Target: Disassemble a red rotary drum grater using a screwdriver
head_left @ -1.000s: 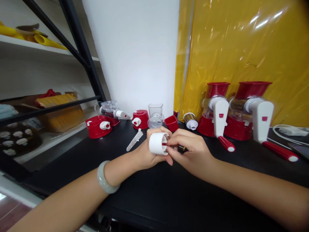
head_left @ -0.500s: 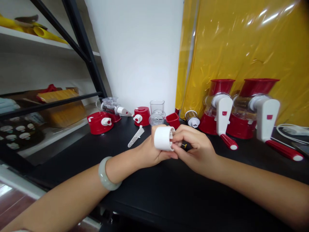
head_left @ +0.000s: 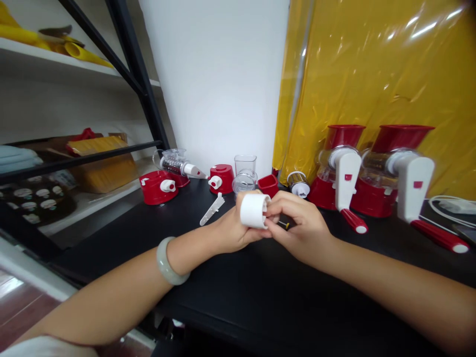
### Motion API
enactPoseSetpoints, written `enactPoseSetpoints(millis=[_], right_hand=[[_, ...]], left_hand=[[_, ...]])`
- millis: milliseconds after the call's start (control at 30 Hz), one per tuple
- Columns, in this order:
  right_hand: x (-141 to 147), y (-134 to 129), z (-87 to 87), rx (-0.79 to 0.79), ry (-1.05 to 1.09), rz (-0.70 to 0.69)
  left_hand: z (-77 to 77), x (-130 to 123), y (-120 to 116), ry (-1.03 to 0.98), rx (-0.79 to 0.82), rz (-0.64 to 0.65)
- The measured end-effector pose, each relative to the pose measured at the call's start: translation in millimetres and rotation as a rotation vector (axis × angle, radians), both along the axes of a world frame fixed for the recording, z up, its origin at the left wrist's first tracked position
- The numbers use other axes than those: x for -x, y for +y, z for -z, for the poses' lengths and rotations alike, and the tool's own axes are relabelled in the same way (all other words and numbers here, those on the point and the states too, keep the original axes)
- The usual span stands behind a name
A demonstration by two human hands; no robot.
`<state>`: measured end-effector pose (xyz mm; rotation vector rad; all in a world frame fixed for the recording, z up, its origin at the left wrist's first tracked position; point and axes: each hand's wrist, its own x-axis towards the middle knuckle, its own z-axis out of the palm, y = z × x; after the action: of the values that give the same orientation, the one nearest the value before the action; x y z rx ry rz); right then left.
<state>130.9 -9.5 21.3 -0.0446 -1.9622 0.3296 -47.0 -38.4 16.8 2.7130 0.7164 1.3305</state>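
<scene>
A short white plastic cylinder (head_left: 253, 210) with a notched, open right end is held up over the black table. My left hand (head_left: 232, 230) is wrapped around it from behind and below, a pale green bangle on the wrist. At the open end, my right hand (head_left: 297, 220) pinches with thumb and forefinger by the rim; what lies between those fingertips is hidden. Just beyond the right fingers shows a thin metal piece with a yellow tip (head_left: 284, 225), partly covered. A white toothed plastic strip (head_left: 212, 209) lies flat to the left of my hands.
Behind my hands stand red bases (head_left: 158, 188), a clear plastic housing (head_left: 245, 171), a red cup (head_left: 268, 185) and a metal grater drum (head_left: 297, 183). Two assembled red-and-white rotary graters (head_left: 336, 168) with crank handles stand at right. A black-framed shelf (head_left: 148, 106) rises at left.
The view has shifted slightly, so everything sits a little further right. Both hands keep their hold at the white cylinder, and the right fingertips stay by its open end.
</scene>
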Motion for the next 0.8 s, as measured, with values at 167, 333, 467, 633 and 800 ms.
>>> enactPoseSetpoints(millis=[167,333,467,633,800], right_hand=[[-0.7,15.1,-4.5,0.032,0.002,0.078],[-6.6,25.6,-3.9,-0.023,0.011,0.142],[-10.1,22.7,-6.8,-0.195,-0.024,0.226],[-18.6,16.0,-19.5,-0.459,-0.195,0.373],[-23.5,18.6,-26.9,-0.519,-0.352,0.406]], left_hand=[[7.2,3.8,2.8,-0.343,0.217,-0.095],[7.4,0.0,3.7,-0.731,0.621,-0.026],[-1.8,-3.1,-0.9,-0.8,0.916,-0.129],[-6.7,-8.1,-5.8,-0.628,1.078,-0.173],[-1.2,-6.4,-2.8,-0.554,1.07,-0.149]])
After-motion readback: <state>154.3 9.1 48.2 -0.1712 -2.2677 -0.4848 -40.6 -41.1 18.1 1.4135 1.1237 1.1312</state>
